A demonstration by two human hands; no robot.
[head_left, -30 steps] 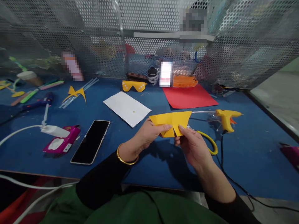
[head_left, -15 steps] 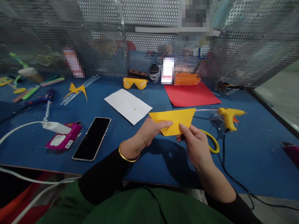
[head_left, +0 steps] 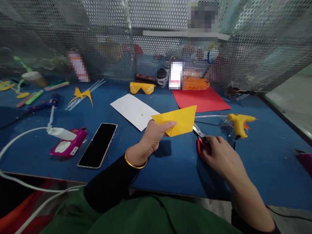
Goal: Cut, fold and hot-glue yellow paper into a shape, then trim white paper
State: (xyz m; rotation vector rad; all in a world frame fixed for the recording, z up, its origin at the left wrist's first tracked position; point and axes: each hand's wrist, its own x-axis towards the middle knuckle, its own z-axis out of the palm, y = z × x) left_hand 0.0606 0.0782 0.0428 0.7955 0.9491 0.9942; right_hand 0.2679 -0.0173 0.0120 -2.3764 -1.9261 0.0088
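A folded piece of yellow paper is pinched in my left hand, the thumb lying across its front. It is held above the table, its upper edge slanting up to the right. To the right, my right hand is closed on the handles of the scissors. One red handle loop shows beside the thumb; the rest of the handles is mostly under the fingers. The metal blades point up and left, their tips hidden behind the yellow paper.
A yellow glue gun lies at the right with its cord. Behind are a red sheet, a white sheet and a yellow mask shape. A phone and a purple device with a white cable lie at left.
My right hand has let go of the yellow paper and moved down and right onto the scissors. The paper, now in my left hand only, has tilted and shifted slightly left.
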